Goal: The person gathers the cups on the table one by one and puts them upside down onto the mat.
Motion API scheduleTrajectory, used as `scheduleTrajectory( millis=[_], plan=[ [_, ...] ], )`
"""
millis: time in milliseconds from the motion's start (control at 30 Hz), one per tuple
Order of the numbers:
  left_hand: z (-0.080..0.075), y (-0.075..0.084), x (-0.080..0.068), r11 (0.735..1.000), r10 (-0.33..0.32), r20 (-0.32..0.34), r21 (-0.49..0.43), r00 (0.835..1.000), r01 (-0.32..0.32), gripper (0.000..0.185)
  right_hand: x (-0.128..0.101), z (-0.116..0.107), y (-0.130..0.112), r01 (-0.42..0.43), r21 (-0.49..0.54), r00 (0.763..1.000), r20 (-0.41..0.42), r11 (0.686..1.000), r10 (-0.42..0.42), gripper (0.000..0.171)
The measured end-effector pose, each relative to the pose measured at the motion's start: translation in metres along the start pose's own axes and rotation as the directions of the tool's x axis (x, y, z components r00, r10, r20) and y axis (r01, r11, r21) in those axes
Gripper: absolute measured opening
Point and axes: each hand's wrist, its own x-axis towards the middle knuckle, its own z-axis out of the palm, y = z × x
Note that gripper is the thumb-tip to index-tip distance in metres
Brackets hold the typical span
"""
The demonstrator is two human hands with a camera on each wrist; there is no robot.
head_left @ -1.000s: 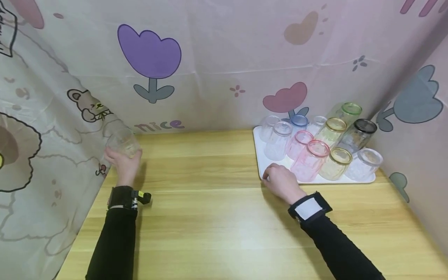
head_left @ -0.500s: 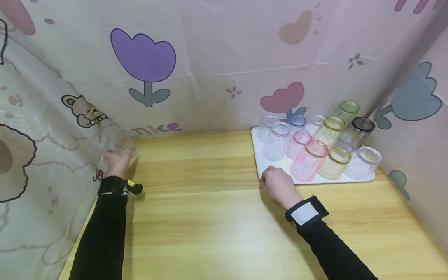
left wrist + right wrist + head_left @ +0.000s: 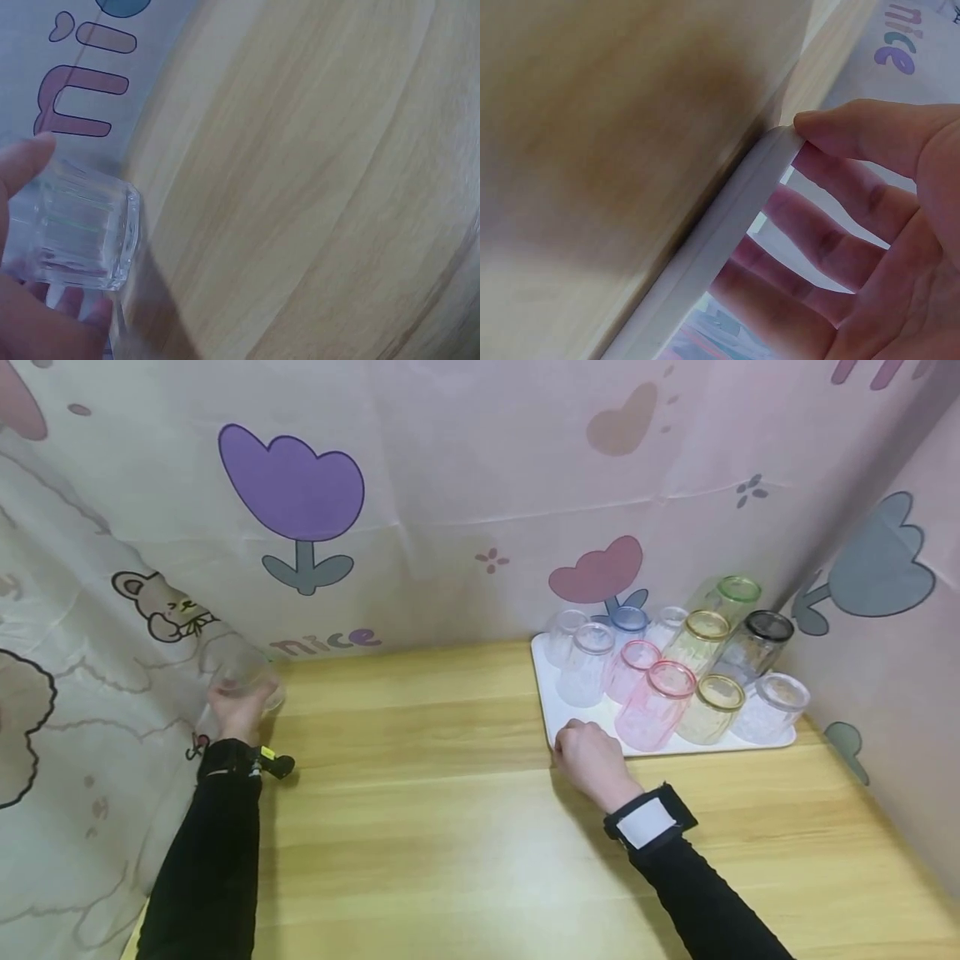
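Note:
At the far left of the tabletop, my left hand (image 3: 240, 710) holds a clear drinking glass (image 3: 242, 675) low beside the curtain. In the left wrist view the thumb lies at one side of the ribbed glass (image 3: 82, 229) and the fingers at the other; its ringed end is close to the wood. My right hand (image 3: 596, 764) grips the front left corner of a white tray (image 3: 558, 714). In the right wrist view the thumb touches the tray's rim (image 3: 727, 217) and the fingers reach over its inner side. Several clear and coloured glasses stand on the tray, among them a pink glass (image 3: 656, 710).
The wooden table (image 3: 420, 827) spreads between both hands. A patterned curtain (image 3: 442, 460) rises behind it and along the left and right sides. A black-ringed glass (image 3: 759, 647) and a green-ringed glass (image 3: 733, 597) stand towards the tray's right back.
The left hand has lowered and moved slightly left with the clear glass, towards the curtain corner. The right hand stays at the tray's corner. The head view has shifted a little to the right.

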Motion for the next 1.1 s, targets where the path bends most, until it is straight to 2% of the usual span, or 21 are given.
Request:
scheduleTrajectory(
  millis=[133, 333, 433, 533, 733, 833, 1000, 1033, 1100],
  plan=[
    [-0.005, -0.001, -0.002, 1.000, 0.019, -0.034, -0.020, 0.999, -0.019, 0.097, -0.001, 0.000, -0.003, 0.014, -0.008, 1.000, -0.015, 1.000, -0.014, 0.022],
    [-0.005, -0.001, -0.014, 0.994, 0.047, -0.037, -0.100, 0.998, -0.051, 0.086, -0.001, 0.000, -0.004, 0.023, -0.017, 0.999, -0.034, 1.000, -0.024, 0.021],
    [-0.001, -0.002, -0.026, 0.986, 0.083, -0.047, -0.143, 0.995, -0.089, 0.079, -0.003, 0.000, -0.005, 0.022, -0.014, 0.999, -0.025, 1.000, -0.022, 0.021],
    [0.004, -0.001, -0.039, 0.977, 0.091, -0.036, -0.191, 0.995, -0.097, 0.077, -0.004, -0.001, -0.005, 0.018, -0.012, 1.000, -0.020, 1.000, -0.018, 0.022],
    [0.020, 0.008, -0.066, 0.948, 0.052, 0.015, -0.315, 0.999, -0.045, 0.074, -0.006, -0.001, -0.004, 0.011, -0.013, 0.999, -0.033, 1.000, -0.012, 0.023],
    [0.030, 0.011, -0.081, 0.903, 0.046, 0.034, -0.429, 0.998, -0.027, 0.074, -0.005, -0.002, -0.004, 0.010, -0.009, 1.000, -0.028, 1.000, -0.010, 0.024],
    [0.047, 0.010, -0.106, 0.811, 0.074, 0.098, -0.586, 0.992, -0.002, 0.071, -0.004, -0.002, -0.003, 0.005, -0.012, 1.000, -0.022, 1.000, -0.005, 0.024],
    [0.051, 0.009, -0.111, 0.799, 0.078, 0.113, -0.601, 0.991, 0.005, 0.066, -0.004, -0.002, -0.003, 0.004, -0.014, 1.000, -0.023, 1.000, -0.004, 0.024],
    [0.058, 0.006, -0.120, 0.759, 0.091, 0.154, -0.650, 0.984, 0.032, 0.052, -0.004, -0.002, -0.003, 0.001, -0.017, 1.000, -0.023, 1.000, -0.001, 0.023]
  ],
)
